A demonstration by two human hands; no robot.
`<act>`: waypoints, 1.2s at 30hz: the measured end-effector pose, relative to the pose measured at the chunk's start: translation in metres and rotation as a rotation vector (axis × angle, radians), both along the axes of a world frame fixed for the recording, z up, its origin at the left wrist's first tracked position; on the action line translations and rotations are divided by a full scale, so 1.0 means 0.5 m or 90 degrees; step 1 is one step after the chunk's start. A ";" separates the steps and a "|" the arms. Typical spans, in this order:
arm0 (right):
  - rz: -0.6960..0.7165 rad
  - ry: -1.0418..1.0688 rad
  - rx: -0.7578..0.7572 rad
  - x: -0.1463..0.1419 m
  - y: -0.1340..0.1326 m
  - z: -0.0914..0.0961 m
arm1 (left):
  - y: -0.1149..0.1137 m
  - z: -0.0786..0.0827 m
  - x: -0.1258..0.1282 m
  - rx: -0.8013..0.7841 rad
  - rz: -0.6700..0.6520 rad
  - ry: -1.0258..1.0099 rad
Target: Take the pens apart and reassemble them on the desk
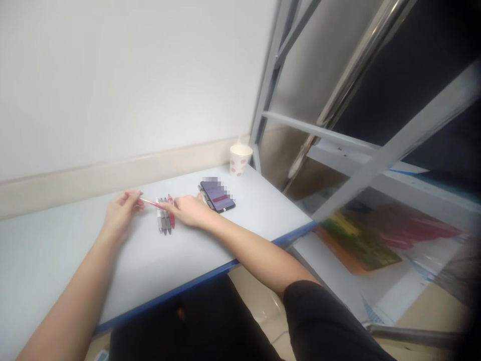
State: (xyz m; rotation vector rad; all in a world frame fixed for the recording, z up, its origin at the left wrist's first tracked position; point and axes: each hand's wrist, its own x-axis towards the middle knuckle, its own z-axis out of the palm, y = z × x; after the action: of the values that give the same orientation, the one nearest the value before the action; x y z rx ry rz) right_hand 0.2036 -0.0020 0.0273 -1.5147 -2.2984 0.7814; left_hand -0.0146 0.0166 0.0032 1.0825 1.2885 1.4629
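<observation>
My left hand (122,213) is closed, its fingers pinching one end of a slim red pen (150,202) held slightly above the table. The fingers of my right hand (193,210) are closed at the pen's other end, so it spans the gap between both hands. A pale or clear stretch shows along its middle. Beneath it lie several pens side by side: grey-and-dark ones (164,223) and a red one (172,220), partly covered by my right hand. Just beyond that hand rests a phone (221,196) with its screen lit; a thin object along its left edge is unclear.
A spotted paper cup (238,163) stands at the table's far right corner, by a metal frame (268,85). The white table (158,265) has a blue front edge and meets the wall behind. To the right is a lower shelf with a colourful flat item (361,240).
</observation>
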 end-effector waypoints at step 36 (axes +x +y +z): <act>-0.009 0.420 -0.085 0.005 0.022 -0.004 | 0.004 -0.011 -0.005 0.094 -0.009 0.128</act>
State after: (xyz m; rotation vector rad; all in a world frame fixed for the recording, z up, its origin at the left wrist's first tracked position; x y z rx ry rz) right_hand 0.2062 0.0091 0.0254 -1.0895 -1.7673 1.2282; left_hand -0.0169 0.0188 -0.0022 1.3622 1.3234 1.4864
